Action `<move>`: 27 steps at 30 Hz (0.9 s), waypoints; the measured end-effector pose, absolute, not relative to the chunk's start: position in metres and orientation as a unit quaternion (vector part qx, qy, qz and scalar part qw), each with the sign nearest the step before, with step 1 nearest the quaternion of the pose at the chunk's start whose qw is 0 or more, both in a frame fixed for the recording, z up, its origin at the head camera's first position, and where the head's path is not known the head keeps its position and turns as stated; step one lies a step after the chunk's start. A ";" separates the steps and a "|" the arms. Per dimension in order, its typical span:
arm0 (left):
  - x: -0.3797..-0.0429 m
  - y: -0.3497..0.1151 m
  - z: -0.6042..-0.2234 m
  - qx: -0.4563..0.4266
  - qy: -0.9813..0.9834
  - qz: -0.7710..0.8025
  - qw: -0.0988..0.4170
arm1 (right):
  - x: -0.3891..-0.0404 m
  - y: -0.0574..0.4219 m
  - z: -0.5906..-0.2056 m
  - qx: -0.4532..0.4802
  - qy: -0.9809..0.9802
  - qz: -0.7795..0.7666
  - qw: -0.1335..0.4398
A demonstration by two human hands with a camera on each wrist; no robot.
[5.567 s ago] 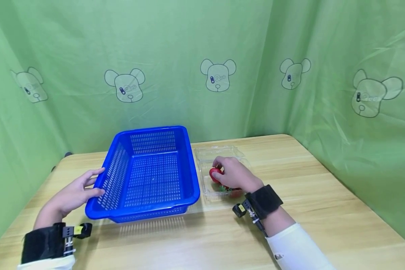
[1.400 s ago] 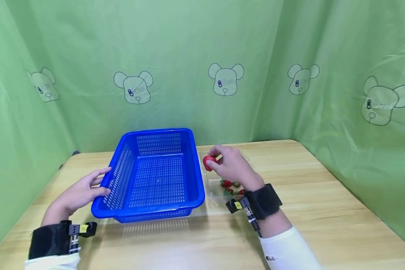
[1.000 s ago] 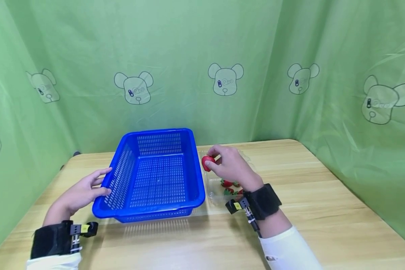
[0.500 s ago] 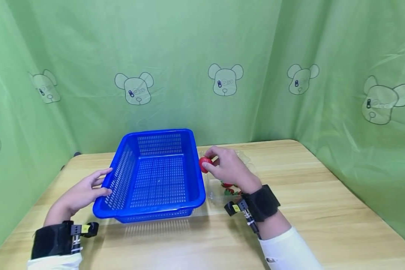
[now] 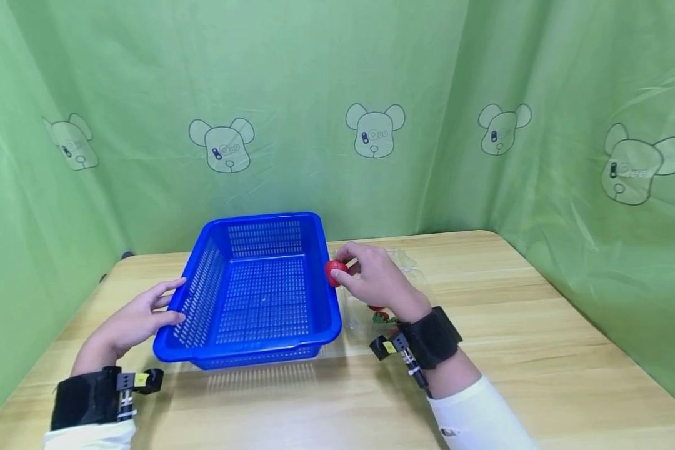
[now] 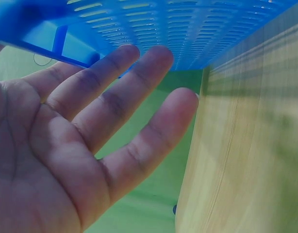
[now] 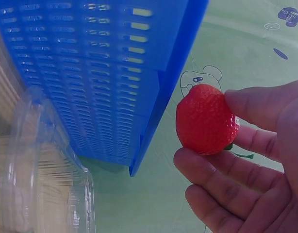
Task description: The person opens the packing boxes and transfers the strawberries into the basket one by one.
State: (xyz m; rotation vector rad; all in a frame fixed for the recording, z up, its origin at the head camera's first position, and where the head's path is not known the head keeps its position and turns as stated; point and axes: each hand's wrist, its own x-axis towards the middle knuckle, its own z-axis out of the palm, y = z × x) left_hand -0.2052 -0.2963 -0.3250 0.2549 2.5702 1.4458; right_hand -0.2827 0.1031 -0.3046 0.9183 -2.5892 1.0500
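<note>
My right hand (image 5: 374, 278) pinches a red strawberry (image 7: 206, 119) between thumb and fingers. It is beside the right rim of a blue plastic basket (image 5: 327, 337), overlapping that rim in the head view; in the right wrist view it shows just outside the basket, its green leaf pointing toward the palm. My left hand (image 5: 135, 322) holds the basket's left rim, thumb on top and fingers against the slotted outer side. In the left wrist view those fingers (image 6: 139, 136) reach under the basket's wall. No strawberry shows inside the basket.
An open clear plastic box (image 5: 360, 322) lies right of the basket, under my right hand. Strawberries (image 5: 380, 317) remain in it, partly hidden by the hand. The wooden table (image 5: 517, 337) ends at a green curtain (image 5: 292, 75) behind and on both sides.
My right hand has lifted the strawberry from the clear box and carried it left to the basket's right rim. My left hand has kept its hold on the basket.
</note>
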 end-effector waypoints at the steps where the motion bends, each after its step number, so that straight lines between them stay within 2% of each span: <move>1: -0.205 -0.297 -0.325 0.085 0.865 0.486 0.091 | -0.282 0.103 -0.305 0.312 -0.875 0.357 0.100; 27: -0.204 -0.295 -0.324 0.081 0.873 0.473 0.091 | -0.277 0.095 -0.308 0.330 -0.870 0.347 0.112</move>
